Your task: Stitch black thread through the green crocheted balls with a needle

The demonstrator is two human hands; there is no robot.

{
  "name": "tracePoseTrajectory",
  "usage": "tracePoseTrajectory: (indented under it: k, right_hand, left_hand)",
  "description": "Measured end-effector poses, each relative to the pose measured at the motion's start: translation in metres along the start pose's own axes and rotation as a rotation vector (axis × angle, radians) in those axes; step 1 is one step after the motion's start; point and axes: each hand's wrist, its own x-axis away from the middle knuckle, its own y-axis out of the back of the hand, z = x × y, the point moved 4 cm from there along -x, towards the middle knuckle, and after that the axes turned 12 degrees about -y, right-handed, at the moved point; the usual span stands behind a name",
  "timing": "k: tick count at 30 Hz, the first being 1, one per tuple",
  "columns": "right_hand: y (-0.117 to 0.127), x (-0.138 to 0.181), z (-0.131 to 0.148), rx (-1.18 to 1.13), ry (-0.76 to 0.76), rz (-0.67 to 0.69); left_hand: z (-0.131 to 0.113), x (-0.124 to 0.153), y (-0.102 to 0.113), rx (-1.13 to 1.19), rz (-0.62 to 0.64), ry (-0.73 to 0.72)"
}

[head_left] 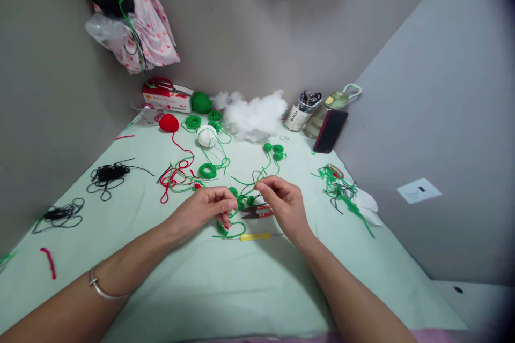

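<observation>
My left hand [207, 208] is closed in a pinch on a small green crochet piece [233, 193] above the pale green table [225, 289]. My right hand [281, 201] is pinched on a strand of green yarn [245, 185] that runs between the two hands. Just below the hands lie red-handled thread snips [259, 211] and a yellow-handled crochet hook [253, 237]. A small red-and-green crochet piece [222, 228] sits under my left hand.
Loose yarn lies about: black tangles [107, 174] at left, red and green strands [175, 176], a green ring [207, 171], a green tangle [340, 187] at right. White stuffing [253, 113], a pen cup [300, 112], a bottle [328, 110] and a phone [330, 130] stand by the wall.
</observation>
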Motion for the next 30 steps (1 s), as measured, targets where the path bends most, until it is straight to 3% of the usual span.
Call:
tracePoseTrajectory:
  k: [3,6,8,10,15,18,22,30]
  right_hand:
    - [-0.004,0.003,-0.001,0.105,0.142,-0.034]
    - [-0.02,0.016,0.004,0.3,0.437,0.064]
    - [-0.031,0.025,0.006,0.408,0.613,0.164]
    - [-0.035,0.031,0.008,0.453,0.685,0.201]
    - [-0.02,0.021,0.012,0.369,0.453,0.116]
    - [-0.015,0.017,0.011,0.321,0.35,0.13]
    - [-0.017,0.015,0.008,0.284,0.293,0.158]
    - [-0.021,0.016,0.009,0.23,0.236,0.203]
  left_hand:
    - [-0.003,-0.001,0.003,0.199,-0.084,-0.022]
    - [-0.004,-0.001,0.008,0.307,-0.233,-0.049]
    - [-0.003,-0.001,0.008,0.215,-0.26,-0.067]
    - [-0.003,0.0,0.004,-0.003,-0.227,-0.141]
    - [-0.008,0.004,-0.008,-0.416,-0.06,-0.391]
    - [-0.01,0.005,-0.005,-0.437,-0.104,-0.409]
    - [-0.009,0.004,-0.001,-0.358,-0.185,-0.324]
    - [-0.008,0.001,0.0,0.109,-0.188,-0.148]
